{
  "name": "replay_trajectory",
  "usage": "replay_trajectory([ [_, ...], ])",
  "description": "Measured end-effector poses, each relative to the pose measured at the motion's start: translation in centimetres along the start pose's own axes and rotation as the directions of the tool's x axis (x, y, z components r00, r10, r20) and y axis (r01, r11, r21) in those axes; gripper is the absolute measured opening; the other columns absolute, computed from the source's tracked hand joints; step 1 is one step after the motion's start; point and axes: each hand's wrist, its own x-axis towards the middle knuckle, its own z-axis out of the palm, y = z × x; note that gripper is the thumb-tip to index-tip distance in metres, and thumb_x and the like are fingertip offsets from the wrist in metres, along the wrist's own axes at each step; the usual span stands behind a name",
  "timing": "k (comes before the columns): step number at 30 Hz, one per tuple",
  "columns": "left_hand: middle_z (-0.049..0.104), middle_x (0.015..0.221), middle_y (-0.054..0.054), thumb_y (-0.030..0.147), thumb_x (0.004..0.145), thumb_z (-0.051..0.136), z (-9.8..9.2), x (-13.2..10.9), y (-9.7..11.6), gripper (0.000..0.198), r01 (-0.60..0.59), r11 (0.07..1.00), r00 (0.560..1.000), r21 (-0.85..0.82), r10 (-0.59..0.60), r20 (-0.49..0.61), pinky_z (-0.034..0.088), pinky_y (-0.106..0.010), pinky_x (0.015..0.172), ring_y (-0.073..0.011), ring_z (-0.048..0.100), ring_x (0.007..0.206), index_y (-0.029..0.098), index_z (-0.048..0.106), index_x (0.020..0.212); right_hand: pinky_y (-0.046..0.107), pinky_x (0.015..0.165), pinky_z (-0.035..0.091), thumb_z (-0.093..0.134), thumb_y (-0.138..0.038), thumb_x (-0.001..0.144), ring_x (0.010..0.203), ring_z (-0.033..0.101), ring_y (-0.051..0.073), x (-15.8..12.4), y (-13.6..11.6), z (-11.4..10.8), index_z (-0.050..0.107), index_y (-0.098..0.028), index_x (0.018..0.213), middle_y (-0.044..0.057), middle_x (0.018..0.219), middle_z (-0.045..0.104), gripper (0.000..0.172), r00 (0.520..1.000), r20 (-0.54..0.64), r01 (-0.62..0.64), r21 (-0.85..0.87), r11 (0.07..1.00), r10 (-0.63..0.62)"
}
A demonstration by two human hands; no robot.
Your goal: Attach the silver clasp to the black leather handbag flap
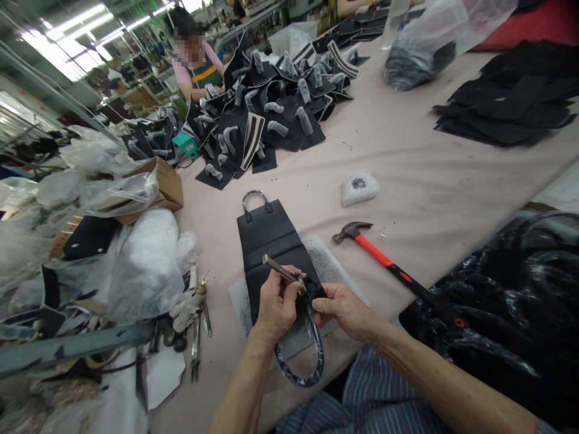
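With the wrapped handle (301,381) looping nearest the body, the left hand (279,301) grasps the metal rod (277,266) and the right hand (346,306) pinches the black panel (270,232) over the slab (335,269), where the rod's tilt could cause slipping and scuffing.

Single head-worn view, tilted, facing forward and down across the table (407,187); left hand (277,302) and right hand (346,308) near, co-worker (205,76) far.

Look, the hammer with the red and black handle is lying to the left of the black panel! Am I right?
Not quite: the hammer with the red and black handle is lying to the right of the black panel, as the head view shows.
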Motion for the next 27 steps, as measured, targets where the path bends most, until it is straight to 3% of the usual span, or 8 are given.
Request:
replay_trajectory([
  [7, 0.07, 0.101, -0.006, 0.016, 0.093, 0.055, 0.9, -0.1, -1.4, 0.016, -0.037, 0.995, 0.999, 0.088, 0.039, -0.014, 0.056, -0.031, 0.084, -0.0181, 0.07, 0.089, 0.019, 0.059, 0.108, 0.027, 0.053, 0.05, 0.069, -0.035, 0.061, 0.05, 0.058, 0.014, 0.0, -0.3, 1.0, 0.059, -0.017, 0.076, -0.001, 0.056, 0.064, 0.025, 0.985, -0.128, -0.119, -0.01, 0.993, 0.117],
  [15, 0.07, 0.101, -0.007, 0.016, 0.091, 0.056, 1.5, -0.7, -2.8, 0.019, -0.085, 0.971, 0.996, 0.222, 0.086, 0.006, 0.055, -0.032, 0.087, -0.0194, 0.069, 0.092, 0.018, 0.059, 0.109, 0.024, 0.056, 0.05, 0.063, -0.031, 0.065, 0.062, 0.064, 0.014, -2.1, -0.9, 0.9, 0.061, -0.016, 0.076, 0.003, 0.073, 0.069, 0.019, 0.946, -0.25, -0.24, -0.105, 0.965, 0.208],
  [18, 0.068, 0.104, -0.008, 0.016, 0.091, 0.056, 1.7, -0.9, -2.9, 0.02, -0.141, 0.953, 0.99, 0.267, 0.138, 0.032, 0.054, -0.032, 0.089, -0.0196, 0.068, 0.096, 0.018, 0.058, 0.111, 0.024, 0.056, 0.048, 0.066, -0.04, 0.07, 0.06, 0.064, 0.013, -3.4, -0.8, -0.4, 0.064, -0.016, 0.076, 0.005, 0.074, 0.071, 0.025, 0.94, -0.267, -0.268, -0.193, 0.944, 0.213],
  [22, 0.067, 0.105, -0.008, 0.015, 0.092, 0.057, 2.0, -1.2, -3.1, 0.022, -0.229, 0.923, 0.973, 0.31, 0.216, 0.075, 0.054, -0.031, 0.087, -0.0191, 0.067, 0.096, 0.019, 0.056, 0.113, 0.026, 0.059, 0.049, 0.07, -0.052, 0.069, 0.063, 0.066, 0.014, -5.1, -0.9, -3.1, 0.067, -0.017, 0.078, 0.005, 0.076, 0.073, 0.037, 0.944, -0.314, -0.176, -0.215, 0.961, 0.102],
  [27, 0.067, 0.106, -0.008, 0.015, 0.092, 0.057, 2.1, -1.5, -3.4, 0.023, -0.267, 0.908, 0.964, 0.322, 0.249, 0.094, 0.054, -0.03, 0.087, -0.0192, 0.068, 0.098, 0.019, 0.056, 0.115, 0.032, 0.067, 0.056, 0.075, -0.049, 0.066, 0.068, 0.069, 0.02, -6.8, -1.4, -7.7, 0.071, -0.017, 0.085, 0.007, 0.077, 0.074, 0.037, 0.85, -0.521, -0.045, -0.226, 0.973, -0.082],
])
